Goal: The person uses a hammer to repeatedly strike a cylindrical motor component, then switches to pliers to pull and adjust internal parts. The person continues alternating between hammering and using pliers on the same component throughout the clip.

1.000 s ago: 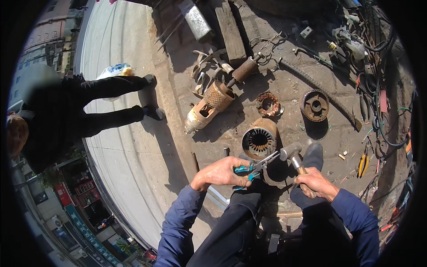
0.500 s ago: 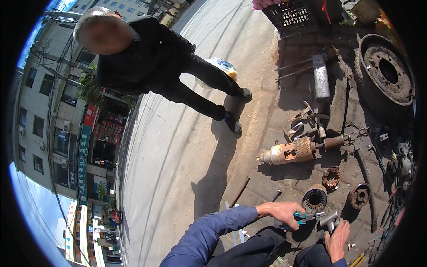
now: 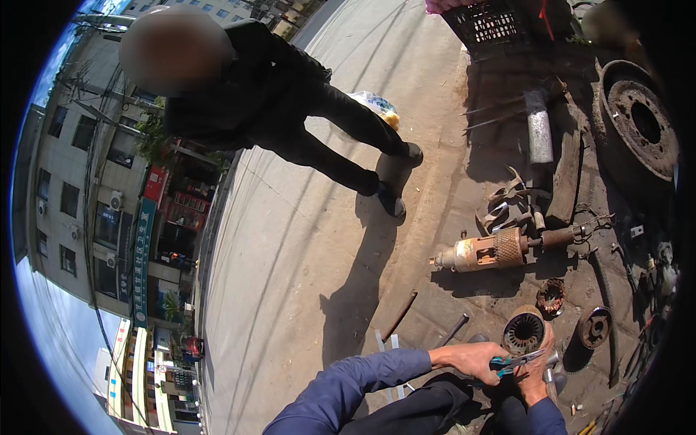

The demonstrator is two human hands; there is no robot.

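Teal-handled pliers (image 3: 500,365) are closed inside my left hand (image 3: 467,360), their jaws crossing over my right hand (image 3: 533,371). The fingers of my right hand lie along the near right edge of a round motor stator (image 3: 523,332) with a slotted inner ring; its thumb side is partly hidden by the pliers. Just right of that hand lies a shiny metal piece like a hammer head (image 3: 553,359), mostly covered. A smaller ring with copper windings (image 3: 551,296) and a rusty round end cap (image 3: 594,326) are beyond.
A rusty motor-like tool (image 3: 484,251) lies ahead, with metal jaws (image 3: 500,206) behind it. A wheel rim (image 3: 638,123), wooden beam (image 3: 568,167) and black crate (image 3: 493,29) are farther off. A person (image 3: 290,109) stands on the road at left. Loose parts crowd the right.
My right hand has let go of the shiny metal piece and moved to the stator's edge. The pliers have come over that hand. The whole view has shifted slightly.
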